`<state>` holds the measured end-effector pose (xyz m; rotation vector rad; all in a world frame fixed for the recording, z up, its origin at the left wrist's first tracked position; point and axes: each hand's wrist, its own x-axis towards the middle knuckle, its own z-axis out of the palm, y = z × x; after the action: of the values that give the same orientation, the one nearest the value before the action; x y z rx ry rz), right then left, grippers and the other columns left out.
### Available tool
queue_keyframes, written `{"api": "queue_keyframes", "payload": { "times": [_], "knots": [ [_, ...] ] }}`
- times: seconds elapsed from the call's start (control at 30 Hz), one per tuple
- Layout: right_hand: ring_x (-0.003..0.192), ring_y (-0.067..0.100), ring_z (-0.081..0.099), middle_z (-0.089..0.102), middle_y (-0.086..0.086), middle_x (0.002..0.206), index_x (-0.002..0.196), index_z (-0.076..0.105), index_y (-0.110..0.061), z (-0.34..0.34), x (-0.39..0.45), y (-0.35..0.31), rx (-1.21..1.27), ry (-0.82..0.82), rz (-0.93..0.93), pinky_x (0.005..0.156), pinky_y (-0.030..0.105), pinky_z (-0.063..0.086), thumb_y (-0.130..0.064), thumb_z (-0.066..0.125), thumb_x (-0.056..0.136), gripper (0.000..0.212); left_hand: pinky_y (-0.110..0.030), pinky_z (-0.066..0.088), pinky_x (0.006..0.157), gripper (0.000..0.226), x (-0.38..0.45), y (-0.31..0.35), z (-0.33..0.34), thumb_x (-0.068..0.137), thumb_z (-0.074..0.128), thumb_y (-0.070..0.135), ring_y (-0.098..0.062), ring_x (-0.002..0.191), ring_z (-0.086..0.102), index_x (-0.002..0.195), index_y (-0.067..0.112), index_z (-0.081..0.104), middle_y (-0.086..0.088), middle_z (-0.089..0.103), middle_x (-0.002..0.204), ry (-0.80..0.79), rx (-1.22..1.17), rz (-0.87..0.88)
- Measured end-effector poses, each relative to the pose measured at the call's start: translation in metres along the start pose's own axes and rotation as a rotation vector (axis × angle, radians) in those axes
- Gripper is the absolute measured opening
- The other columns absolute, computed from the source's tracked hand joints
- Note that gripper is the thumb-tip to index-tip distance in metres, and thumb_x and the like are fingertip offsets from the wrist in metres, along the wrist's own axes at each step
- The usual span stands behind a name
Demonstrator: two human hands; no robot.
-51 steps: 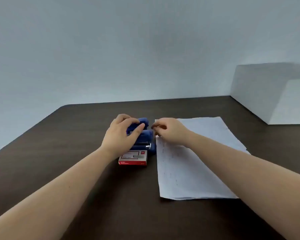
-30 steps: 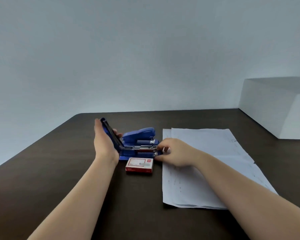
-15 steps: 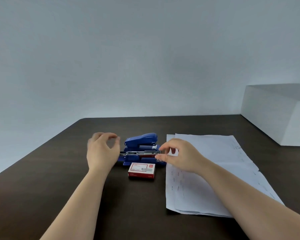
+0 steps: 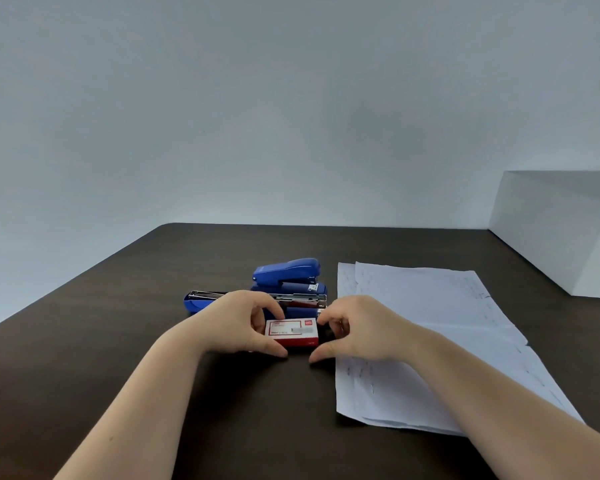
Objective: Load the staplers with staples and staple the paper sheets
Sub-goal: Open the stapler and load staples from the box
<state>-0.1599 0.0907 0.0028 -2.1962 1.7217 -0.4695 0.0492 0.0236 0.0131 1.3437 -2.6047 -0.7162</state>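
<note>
At the centre of the dark table (image 4: 125,341), I see the red-and-white staple box (image 4: 291,332) lying flat between both hands. The left hand (image 4: 238,323) curls round its left end, thumb at the near edge, fingers at the far edge; the right hand (image 4: 359,329) mirrors it at the right end. Whether the fingers actually press the box, I cannot tell. Just behind lies the opened stapler (image 4: 257,299), its lid folded flat to the left and its metal channel exposed; a second, closed stapler (image 4: 288,271) stands beyond. The paper sheets (image 4: 430,323) lie just right of the box, running towards the near edge. A white block (image 4: 555,230) occupies the far right corner. I see bare table left and near.
</note>
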Motion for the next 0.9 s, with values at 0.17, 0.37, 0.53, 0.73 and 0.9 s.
{"api": "queue_keyframes", "payload": {
  "times": [0.17,0.37,0.53,0.73,0.9],
  "knots": [
    [0.074,0.007,0.055,0.058,-0.013,0.081,0.113,0.064,-0.026,0.002,0.001,0.003,0.055,0.035,0.033,0.067,0.023,0.046,-0.055,0.075,0.068,0.054,-0.029,0.056,0.077,0.045,0.0,0.0,0.001,0.068,0.081,0.041,-0.015,0.083,0.068,0.106,0.028,0.062,0.004,0.071,0.092,-0.011,-0.078,0.042],
    [0.074,0.007,0.056,0.061,-0.013,0.082,0.11,0.068,-0.024,0.001,0.001,0.005,0.076,0.011,0.022,0.062,0.018,0.044,-0.05,0.075,0.07,0.048,-0.024,0.057,0.071,0.044,-0.001,-0.005,-0.002,0.07,0.082,0.032,-0.014,0.074,0.069,0.107,0.023,0.062,-0.003,0.074,0.091,-0.04,-0.139,0.029],
    [0.069,0.007,0.054,0.059,-0.008,0.08,0.096,0.064,-0.024,-0.004,-0.001,0.011,0.081,-0.003,0.04,0.067,0.023,0.049,-0.041,0.075,0.074,0.031,-0.019,0.05,0.062,0.042,-0.004,-0.014,-0.007,0.069,0.083,0.032,-0.006,0.065,0.06,0.105,0.025,0.062,-0.003,0.069,0.08,-0.054,-0.165,0.006],
    [0.069,0.006,0.053,0.059,-0.009,0.08,0.092,0.061,-0.024,-0.009,-0.002,0.014,0.067,-0.061,0.055,0.068,0.022,0.05,-0.038,0.076,0.074,0.027,-0.018,0.046,0.062,0.039,-0.005,-0.021,-0.01,0.069,0.081,0.038,-0.004,0.067,0.055,0.1,0.031,0.059,0.004,0.063,0.082,-0.079,-0.137,0.003],
    [0.076,0.004,0.049,0.053,-0.016,0.089,0.112,0.059,-0.034,-0.01,-0.002,0.009,0.027,0.029,0.004,0.066,0.015,0.037,-0.051,0.07,0.076,0.041,-0.017,0.045,0.06,0.04,-0.005,-0.022,-0.01,0.069,0.081,0.037,-0.003,0.068,0.054,0.101,0.031,0.057,0.006,0.061,0.081,-0.081,-0.124,0.003]
  ]
}}
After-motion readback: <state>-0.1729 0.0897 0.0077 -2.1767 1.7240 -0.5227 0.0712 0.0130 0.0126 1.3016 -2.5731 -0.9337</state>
